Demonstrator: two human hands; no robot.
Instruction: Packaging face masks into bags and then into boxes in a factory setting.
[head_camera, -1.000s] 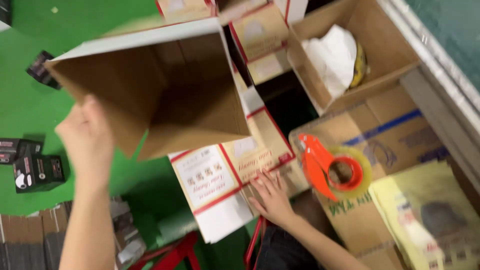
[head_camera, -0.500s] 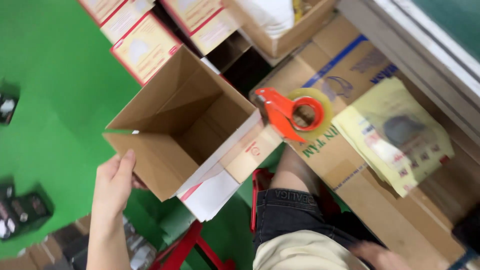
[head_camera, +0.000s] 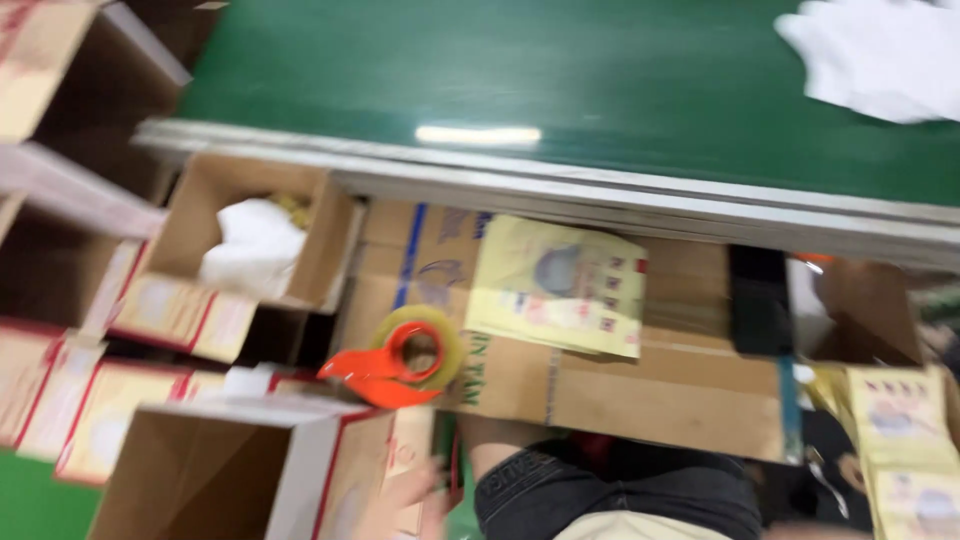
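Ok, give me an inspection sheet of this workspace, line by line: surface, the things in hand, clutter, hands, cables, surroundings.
Surface: flattened cardboard sheet below a green conveyor belt; the picture is blurred.
Things in hand: open cardboard box at the lower left, its opening upward; nothing can be made out inside.
Clutter: orange tape dispenser with a roll of tape; yellow printed bag lying on the cardboard; small open box holding white wrapping; more yellow bags at right.
Hands: one blurred hand at the open cardboard box's right wall, which one cannot be told; the other not seen.
Cables: nothing seen.
Surroundings: stacked red-edged cartons at left; white material on the belt.
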